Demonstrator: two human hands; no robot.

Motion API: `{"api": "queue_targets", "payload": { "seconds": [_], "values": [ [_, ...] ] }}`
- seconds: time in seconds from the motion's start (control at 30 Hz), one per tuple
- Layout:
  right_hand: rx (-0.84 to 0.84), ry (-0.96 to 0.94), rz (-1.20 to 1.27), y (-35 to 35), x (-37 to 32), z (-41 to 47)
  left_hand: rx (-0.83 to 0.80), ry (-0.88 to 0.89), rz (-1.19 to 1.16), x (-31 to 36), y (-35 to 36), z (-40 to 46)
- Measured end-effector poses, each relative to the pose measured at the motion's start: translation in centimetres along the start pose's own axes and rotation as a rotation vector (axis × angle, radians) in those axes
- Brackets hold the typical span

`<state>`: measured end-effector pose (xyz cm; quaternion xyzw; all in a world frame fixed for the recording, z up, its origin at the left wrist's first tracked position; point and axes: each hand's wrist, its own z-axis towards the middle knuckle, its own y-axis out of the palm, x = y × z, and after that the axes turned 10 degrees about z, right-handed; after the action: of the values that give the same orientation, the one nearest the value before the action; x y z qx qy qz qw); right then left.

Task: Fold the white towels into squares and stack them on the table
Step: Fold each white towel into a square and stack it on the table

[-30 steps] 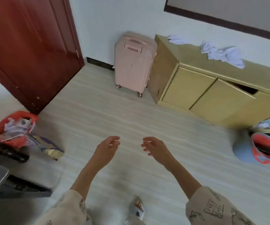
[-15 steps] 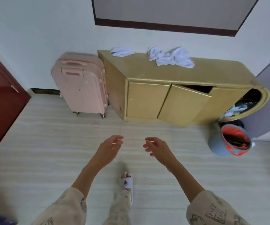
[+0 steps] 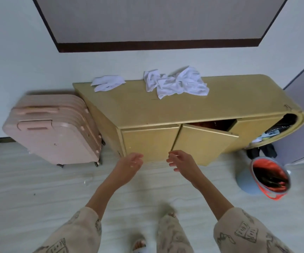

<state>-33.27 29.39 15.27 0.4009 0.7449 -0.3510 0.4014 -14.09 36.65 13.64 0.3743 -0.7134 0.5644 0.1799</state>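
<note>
Closer now, the low yellow wooden cabinet (image 3: 165, 110) fills the head view; crumpled white towels (image 3: 176, 84) lie unfolded on top. Left hand (image 3: 129, 164) and right hand (image 3: 182, 163) hang empty, fingers relaxed, ready to reach.

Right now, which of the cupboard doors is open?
The middle door is open. Its right edge swings out from the yellow cupboard, leaving a dark gap above it. The left door sits flat and shut.
</note>
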Motion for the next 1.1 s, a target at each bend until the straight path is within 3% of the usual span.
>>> {"api": "queue_targets", "payload": {
  "seconds": [0.2, 0.4, 0.57, 0.63, 0.83, 1.1],
  "values": [
    [-0.014, 0.023, -0.02, -3.9, -2.6, 14.6, -0.018, -0.07, 0.027, 1.5, -0.3, 14.1],
    [-0.074, 0.081, -0.167, -7.7, -4.1, 29.4, -0.035, -0.253, -0.009, 3.2, 1.1, 28.7],
    [-0.254, 0.141, -0.625, -10.7, -3.2, 39.7, -0.209, -0.365, -0.012, 5.2, 3.4, 39.1],
    [-0.272, 0.137, -0.827, -11.5, -2.8, 43.0, -0.194, -0.42, -0.025, 5.2, 4.0, 42.7],
    [-0.3, 0.054, -1.086, -12.8, -1.0, 48.4, 0.01, -0.592, 0.025, 5.0, 3.5, 51.3],
    [-0.296, 0.008, -1.021, -13.2, 0.2, 48.9, 0.051, -0.541, 0.024, 6.3, 3.8, 55.3]
  ]
}}
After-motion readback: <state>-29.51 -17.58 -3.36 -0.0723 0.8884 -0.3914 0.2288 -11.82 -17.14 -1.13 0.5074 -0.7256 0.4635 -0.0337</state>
